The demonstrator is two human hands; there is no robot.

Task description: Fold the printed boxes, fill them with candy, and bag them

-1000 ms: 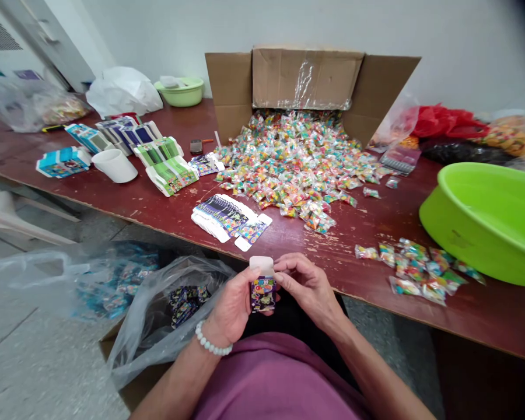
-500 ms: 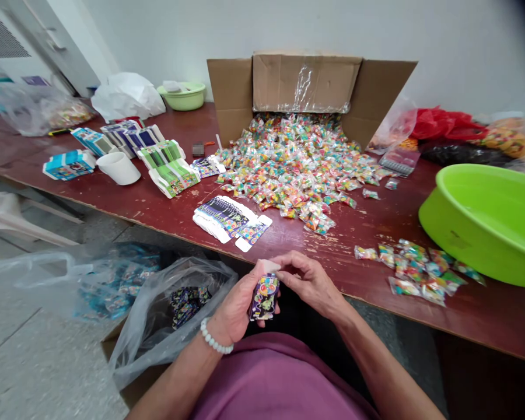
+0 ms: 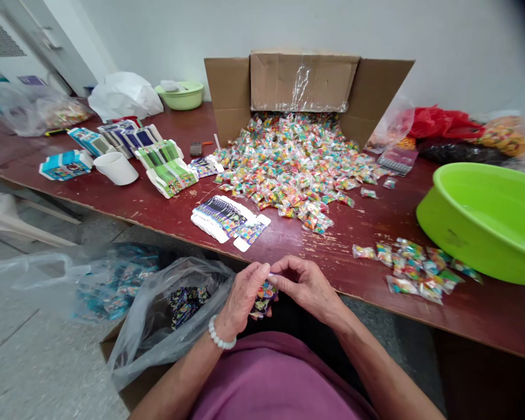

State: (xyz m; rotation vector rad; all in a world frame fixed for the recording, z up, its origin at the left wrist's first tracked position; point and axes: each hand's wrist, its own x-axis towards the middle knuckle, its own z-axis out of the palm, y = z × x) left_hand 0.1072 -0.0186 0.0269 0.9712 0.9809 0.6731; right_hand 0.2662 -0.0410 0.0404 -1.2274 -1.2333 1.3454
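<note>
In front of my lap, a small dark purple printed candy box (image 3: 262,298) is wrapped in my left hand (image 3: 244,293). My right hand (image 3: 307,288) pinches at the top end of the same box, thumb and forefinger together at its flap. The hands partly hide the box. Beyond them, near the table's front edge, lies a fanned stack of flat purple boxes (image 3: 221,214). Farther back, a large heap of wrapped candies (image 3: 293,166) spills from a cardboard carton (image 3: 304,81).
A green basin (image 3: 476,224) stands on the right, with a small group of wrapped candies (image 3: 413,268) beside it. Green box stacks (image 3: 168,169) and a white cup (image 3: 117,168) are at left. Below, a plastic-lined carton (image 3: 157,326) holds dark printed boxes.
My left thumb has come up to the top of the box, and the white flap there no longer stands out. My left hand now covers more of the box.
</note>
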